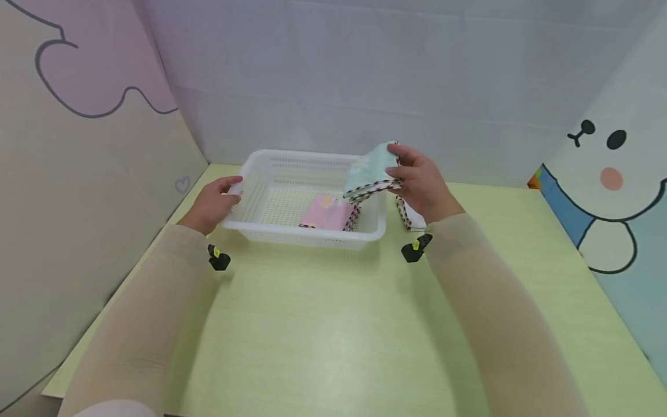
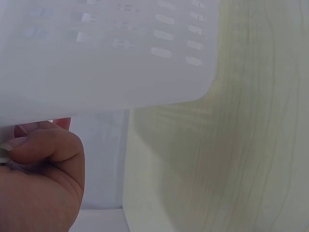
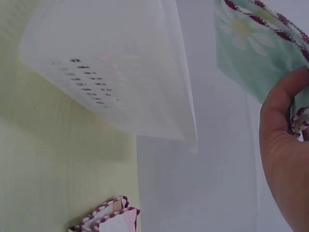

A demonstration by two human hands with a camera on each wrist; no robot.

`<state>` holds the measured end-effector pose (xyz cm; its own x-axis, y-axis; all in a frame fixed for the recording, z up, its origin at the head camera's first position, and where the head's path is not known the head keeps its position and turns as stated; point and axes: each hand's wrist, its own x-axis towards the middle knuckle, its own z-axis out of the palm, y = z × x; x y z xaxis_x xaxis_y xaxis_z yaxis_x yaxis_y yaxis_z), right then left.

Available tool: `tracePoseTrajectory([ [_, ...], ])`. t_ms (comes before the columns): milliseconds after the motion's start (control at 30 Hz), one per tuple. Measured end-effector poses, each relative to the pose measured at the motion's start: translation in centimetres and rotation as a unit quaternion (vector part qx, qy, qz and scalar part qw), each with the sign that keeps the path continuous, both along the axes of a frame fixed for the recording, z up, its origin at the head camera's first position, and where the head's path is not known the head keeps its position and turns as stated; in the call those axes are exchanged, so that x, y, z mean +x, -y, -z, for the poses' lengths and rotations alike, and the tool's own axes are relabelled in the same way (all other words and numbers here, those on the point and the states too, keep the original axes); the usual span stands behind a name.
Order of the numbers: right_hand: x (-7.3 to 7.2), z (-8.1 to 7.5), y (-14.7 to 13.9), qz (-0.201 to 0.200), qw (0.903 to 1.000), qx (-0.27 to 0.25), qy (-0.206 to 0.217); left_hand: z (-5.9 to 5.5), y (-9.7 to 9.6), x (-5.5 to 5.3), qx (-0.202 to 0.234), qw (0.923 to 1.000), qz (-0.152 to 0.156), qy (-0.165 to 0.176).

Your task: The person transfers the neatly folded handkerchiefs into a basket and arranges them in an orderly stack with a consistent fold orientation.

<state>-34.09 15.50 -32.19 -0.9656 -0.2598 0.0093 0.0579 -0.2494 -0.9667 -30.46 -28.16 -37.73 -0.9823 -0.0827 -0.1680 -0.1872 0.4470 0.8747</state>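
While the left hand (image 1: 211, 202) grips the white perforated plastic basket (image 1: 292, 233), the right hand (image 1: 423, 180) pinches a folded mint-green floral cloth (image 1: 370, 168) edgewise; a slackened pinch might unfold it.

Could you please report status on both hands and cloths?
Left hand grips white basket. Right hand holds mint cloth above its right end. Pink cloth inside; no obstruction visible.

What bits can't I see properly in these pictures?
Head view: part of the white cloth, behind the right hand.
Right wrist view: most of the pink cloth, behind the basket.
Right wrist view: part of the mint cloth, cut off by the edges.
Left wrist view: part of the left hand, cut off.
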Motion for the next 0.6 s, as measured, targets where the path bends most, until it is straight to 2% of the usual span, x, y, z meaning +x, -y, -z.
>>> tracePoseTrajectory([
  [167,0.0,0.4,1.5,-0.009,0.9999,-0.004,0.006,0.1,-0.1,-0.1,0.002,1.0,-0.004,0.005],
  [600,-0.1,0.3,4.7,-0.03,0.9995,-0.003,-0.003,0.2,-0.2,-0.2,0.003,1.0,-0.005,0.004],
])
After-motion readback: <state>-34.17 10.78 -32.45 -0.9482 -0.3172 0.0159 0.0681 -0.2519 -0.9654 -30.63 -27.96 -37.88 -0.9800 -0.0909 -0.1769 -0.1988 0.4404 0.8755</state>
